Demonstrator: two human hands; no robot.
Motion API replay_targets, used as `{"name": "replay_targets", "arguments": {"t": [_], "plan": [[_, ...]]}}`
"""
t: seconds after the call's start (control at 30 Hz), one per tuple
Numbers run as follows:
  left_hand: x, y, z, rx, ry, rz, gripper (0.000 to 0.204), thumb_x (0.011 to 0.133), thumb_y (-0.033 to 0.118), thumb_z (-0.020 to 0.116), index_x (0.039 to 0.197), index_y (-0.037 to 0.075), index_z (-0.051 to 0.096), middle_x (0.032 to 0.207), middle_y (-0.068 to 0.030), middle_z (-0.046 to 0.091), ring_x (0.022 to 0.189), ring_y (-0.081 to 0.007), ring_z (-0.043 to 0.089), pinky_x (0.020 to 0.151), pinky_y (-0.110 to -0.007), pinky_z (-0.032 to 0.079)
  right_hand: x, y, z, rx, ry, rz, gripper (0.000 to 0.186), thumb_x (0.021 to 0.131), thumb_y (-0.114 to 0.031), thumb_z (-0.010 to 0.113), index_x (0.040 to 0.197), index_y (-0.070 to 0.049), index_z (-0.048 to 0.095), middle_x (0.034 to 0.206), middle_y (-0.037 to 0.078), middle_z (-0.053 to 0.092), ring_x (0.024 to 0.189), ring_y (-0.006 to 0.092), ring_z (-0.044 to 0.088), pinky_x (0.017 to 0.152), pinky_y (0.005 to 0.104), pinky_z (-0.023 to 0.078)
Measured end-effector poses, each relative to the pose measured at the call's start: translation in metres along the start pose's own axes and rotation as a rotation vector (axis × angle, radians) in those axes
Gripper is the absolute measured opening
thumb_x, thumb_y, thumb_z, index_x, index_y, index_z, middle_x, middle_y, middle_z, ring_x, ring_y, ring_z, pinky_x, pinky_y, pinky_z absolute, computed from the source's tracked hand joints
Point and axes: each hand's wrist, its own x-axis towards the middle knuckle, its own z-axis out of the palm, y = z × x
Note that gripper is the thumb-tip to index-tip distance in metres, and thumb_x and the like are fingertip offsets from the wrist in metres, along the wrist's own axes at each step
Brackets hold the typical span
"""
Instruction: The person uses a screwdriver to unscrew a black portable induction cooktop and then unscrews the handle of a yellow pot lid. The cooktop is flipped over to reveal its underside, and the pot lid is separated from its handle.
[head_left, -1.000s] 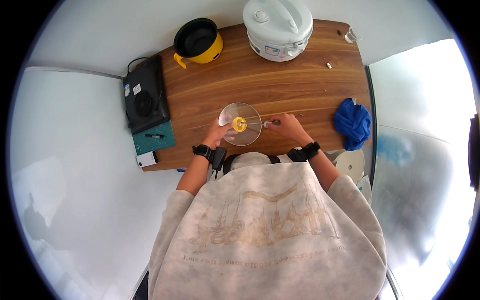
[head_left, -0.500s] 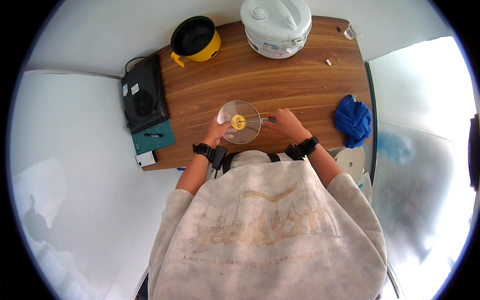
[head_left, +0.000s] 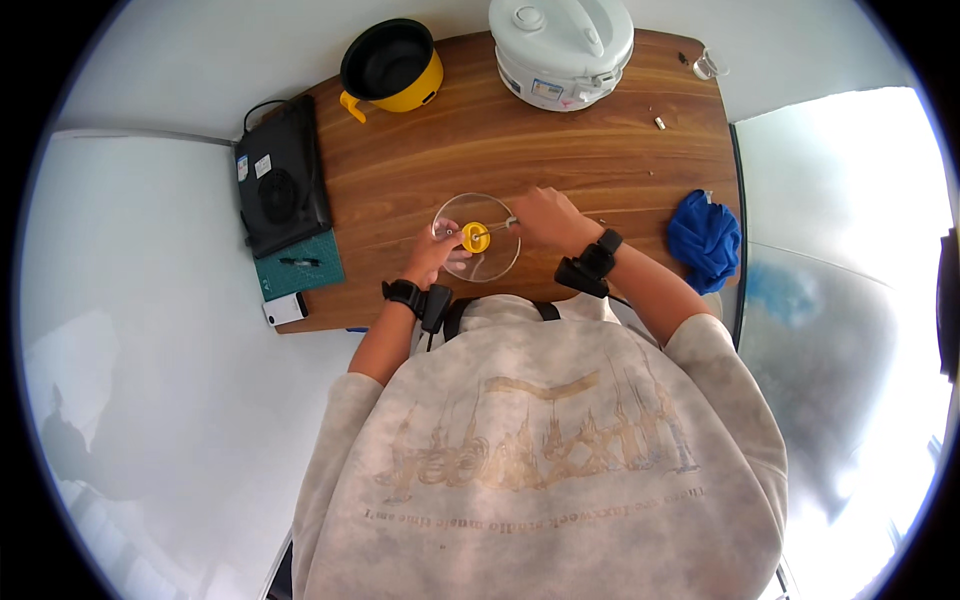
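A clear glass lid (head_left: 493, 263) with a round yellow knob (head_left: 476, 237) at its middle is in front of me at the table's near side. My left hand (head_left: 431, 252) is closed on the lid's left side, thumb near the knob and fingertips showing through the glass. My right hand (head_left: 548, 216) is closed round the handle of a screwdriver, mostly hidden by my fingers. The screwdriver's metal shaft (head_left: 495, 230) runs from my right hand to the centre of the knob.
Yellow-and-black pot (head_left: 392, 65) and white cooker (head_left: 560, 52) stand at the back. Black appliance (head_left: 283, 180), green mat (head_left: 300, 266) and white phone-like object (head_left: 285, 310) lie at left. Blue cloth (head_left: 702, 240) lies at right; small glass cup (head_left: 708, 65) and tiny pieces lie back right.
My right hand and forearm have swung up and inward, tilting the screwdriver from level to rising rightward. My left hand still holds the lid, which sits slightly higher in the picture.
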Motion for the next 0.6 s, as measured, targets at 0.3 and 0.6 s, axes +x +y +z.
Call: {"name": "replay_targets", "arguments": {"t": [0.3,0.6], "plan": [[0.002,0.001,-0.002,-0.002,-0.005,-0.009,0.025,0.092,0.013,0.068,0.11,0.009,0.051,0.106,-0.011,0.066,0.079,-0.0255,0.074,0.052,-0.034,0.058,-0.006,0.002,0.006,-0.027,0.025,0.019,0.017,0.076,-0.02,0.067,0.081,-0.004,0.073,0.078,0.018,0.071,0.076,0.0368,0.071,0.068,0.0434,0.058],[-0.001,0.009,-0.002,0.07,-0.019,-0.045,0.026,0.092,0.014,0.069,0.111,0.01,0.051,0.107,-0.0109,0.066,0.083,-0.0276,0.074,0.056,-0.035,0.058,-0.031,-0.045,0.022,-0.123,0.216,0.014,0.006,0.073,-0.014,0.07,0.071,-0.01,0.073,0.072,0.013,0.07,0.067,0.0292,0.071,0.057,0.0373,0.055]]}}
